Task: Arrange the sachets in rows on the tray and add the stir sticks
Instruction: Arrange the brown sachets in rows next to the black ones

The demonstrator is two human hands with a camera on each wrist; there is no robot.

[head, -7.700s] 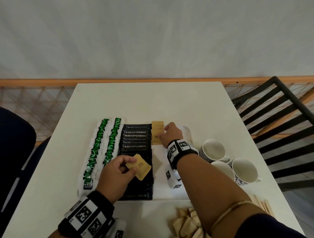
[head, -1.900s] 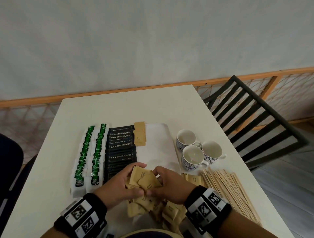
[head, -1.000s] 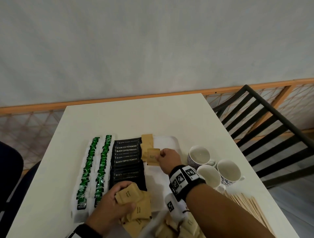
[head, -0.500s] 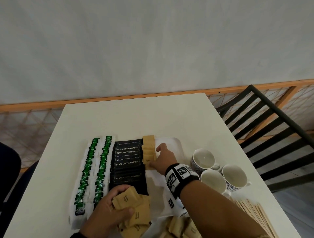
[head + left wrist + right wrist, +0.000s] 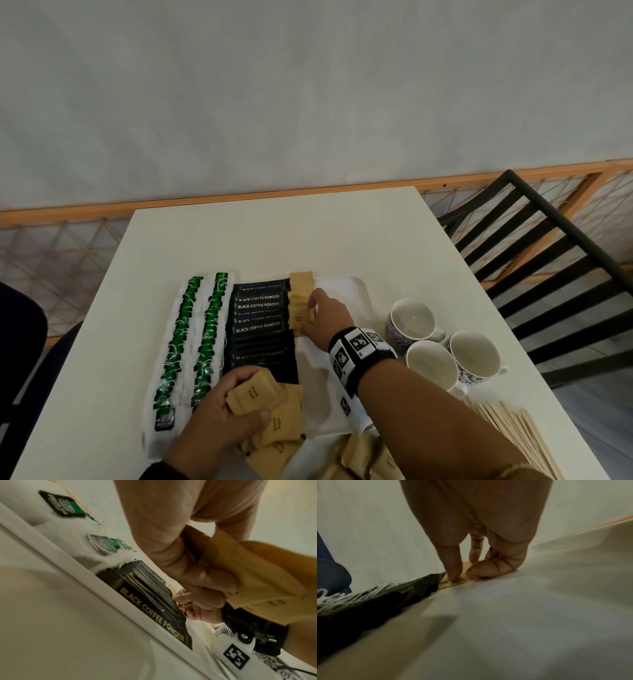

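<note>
On the white tray [image 5: 346,291] lie two rows of green tea bags [image 5: 185,329], a row of black coffee sachets [image 5: 260,325] and a short row of brown sugar sachets [image 5: 300,291] at the far end. My right hand [image 5: 317,317] pinches the nearest brown sachet [image 5: 452,584] of that row, thumb and a curled finger down on it against the tray [image 5: 522,615]. My left hand [image 5: 236,407] grips a bunch of brown sachets [image 5: 257,394] over the tray's near edge; in the left wrist view the fingers [image 5: 197,574] curl round them [image 5: 257,581].
Loose brown sachets [image 5: 363,459] are heaped on the table in front of the tray. Wooden stir sticks [image 5: 513,431] lie at the near right. Three patterned cups [image 5: 411,322] stand right of the tray. A black chair [image 5: 548,257] is beyond the table's right edge.
My right hand took one brown sachet from the bunch, carried it to the far row and lowered it onto the tray. The left hand stays low with its bunch.
</note>
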